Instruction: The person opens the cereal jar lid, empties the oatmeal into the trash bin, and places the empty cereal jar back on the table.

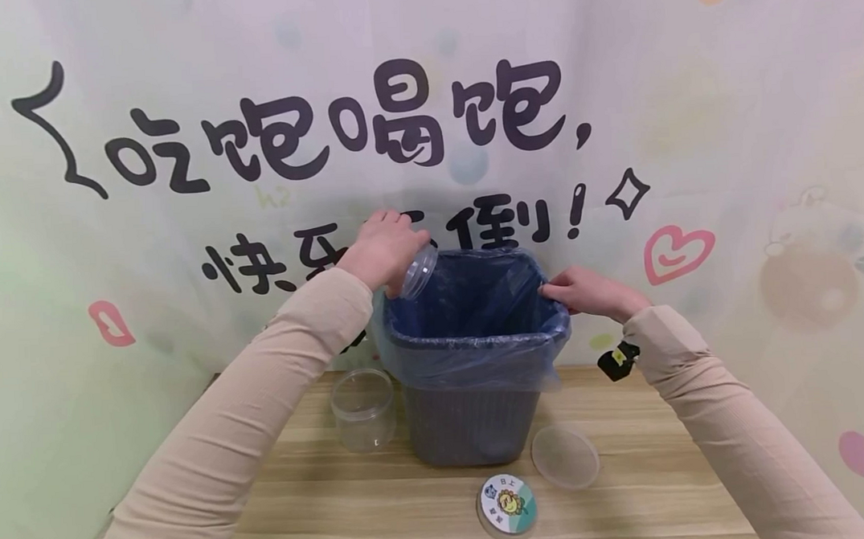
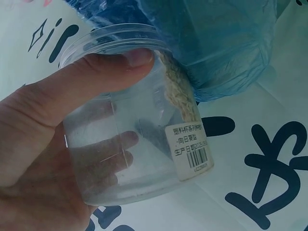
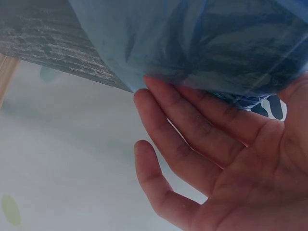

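Observation:
At the left rim of a dark trash can (image 1: 475,428), my left hand (image 1: 386,249) grips a clear plastic jar (image 1: 419,272) tilted over the opening. In the left wrist view, the jar has a barcode label (image 2: 190,154), and a pale, crumbly strip (image 2: 178,86) lies along its side near the mouth. The can is lined with a blue plastic bag (image 1: 472,368) folded over its rim. My right hand (image 1: 594,293) pinches the right rim through the bag. The right wrist view shows its fingers (image 3: 187,139) against the outside of the bag; the thumb is mostly out of frame.
A second clear jar (image 1: 364,429) stands on the wooden table (image 1: 326,499), left of the can. To the can's right lies a translucent round lid (image 1: 566,457). A round lid with a sunflower print (image 1: 509,504) lies in front. A printed curtain (image 1: 421,29) hangs close behind.

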A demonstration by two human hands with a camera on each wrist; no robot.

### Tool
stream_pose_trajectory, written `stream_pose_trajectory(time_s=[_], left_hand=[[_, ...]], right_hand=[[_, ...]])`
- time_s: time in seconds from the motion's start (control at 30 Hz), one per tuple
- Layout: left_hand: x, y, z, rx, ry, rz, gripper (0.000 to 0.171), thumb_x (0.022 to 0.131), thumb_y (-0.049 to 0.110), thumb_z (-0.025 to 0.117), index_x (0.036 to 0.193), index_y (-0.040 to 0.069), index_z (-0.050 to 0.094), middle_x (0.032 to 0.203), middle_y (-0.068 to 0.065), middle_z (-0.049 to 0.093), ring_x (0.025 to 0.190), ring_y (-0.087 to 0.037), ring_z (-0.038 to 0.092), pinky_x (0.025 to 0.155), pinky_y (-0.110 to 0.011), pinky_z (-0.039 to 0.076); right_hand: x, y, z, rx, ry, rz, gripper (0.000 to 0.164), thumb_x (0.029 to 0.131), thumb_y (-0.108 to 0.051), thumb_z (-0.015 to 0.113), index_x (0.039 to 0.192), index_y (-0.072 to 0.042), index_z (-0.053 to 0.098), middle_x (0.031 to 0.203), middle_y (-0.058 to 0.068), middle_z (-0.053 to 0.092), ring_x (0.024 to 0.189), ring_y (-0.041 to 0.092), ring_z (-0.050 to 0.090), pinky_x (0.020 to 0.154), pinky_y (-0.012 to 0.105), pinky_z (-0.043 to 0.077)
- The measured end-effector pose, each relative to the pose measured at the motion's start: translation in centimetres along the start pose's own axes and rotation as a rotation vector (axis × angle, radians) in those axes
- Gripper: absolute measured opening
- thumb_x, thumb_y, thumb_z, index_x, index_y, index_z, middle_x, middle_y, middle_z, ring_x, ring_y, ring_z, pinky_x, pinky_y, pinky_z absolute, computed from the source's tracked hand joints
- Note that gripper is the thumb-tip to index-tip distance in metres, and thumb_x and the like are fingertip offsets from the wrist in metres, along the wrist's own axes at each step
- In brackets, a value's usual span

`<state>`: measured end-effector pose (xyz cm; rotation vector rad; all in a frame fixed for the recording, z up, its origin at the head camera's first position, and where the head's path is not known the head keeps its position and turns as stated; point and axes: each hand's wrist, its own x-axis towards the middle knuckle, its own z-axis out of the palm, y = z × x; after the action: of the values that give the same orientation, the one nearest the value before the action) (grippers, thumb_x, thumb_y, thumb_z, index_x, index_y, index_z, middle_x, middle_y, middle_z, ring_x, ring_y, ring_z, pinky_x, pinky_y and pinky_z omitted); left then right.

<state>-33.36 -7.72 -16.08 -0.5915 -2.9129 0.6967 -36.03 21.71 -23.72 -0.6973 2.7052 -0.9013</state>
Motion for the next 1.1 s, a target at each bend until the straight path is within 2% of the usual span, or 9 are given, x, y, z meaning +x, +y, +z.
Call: stream_pose_trajectory(time_s=[0.5, 1.1], left_hand=[[-0.03, 0.37, -0.06, 0.03, 0.003, 0.0, 0.084, 0.069, 0.025, 0.086, 0.141, 0.013, 0.044, 0.138, -0.016, 0.043, 0.128, -0.034, 0.036, 0.109, -0.045, 0.026], [-0.09, 0.43, 0.08, 0.023, 0.007, -0.001, 0.085, 0.069, 0.024, 0.086, 0.142, 0.014, 0.043, 0.138, -0.016, 0.043, 0.128, -0.034, 0.036, 0.109, -0.044, 0.025]], right_hand=[[-0.04, -0.07, 0.03, 0.008, 0.003, 0.003, 0.039, 0.103, -0.019, 0.042, 0.106, 0.011, 0.067, 0.076, 0.002, 0.06, 0.08, 0.02, 0.06, 0.09, 0.045, 0.05], [0.04, 0.2, -0.04, 0.008, 0.001, 0.009, 0.039, 0.103, -0.019, 0.042, 0.105, 0.01, 0.067, 0.076, 0.003, 0.061, 0.081, 0.021, 0.061, 0.091, 0.047, 0.049]])
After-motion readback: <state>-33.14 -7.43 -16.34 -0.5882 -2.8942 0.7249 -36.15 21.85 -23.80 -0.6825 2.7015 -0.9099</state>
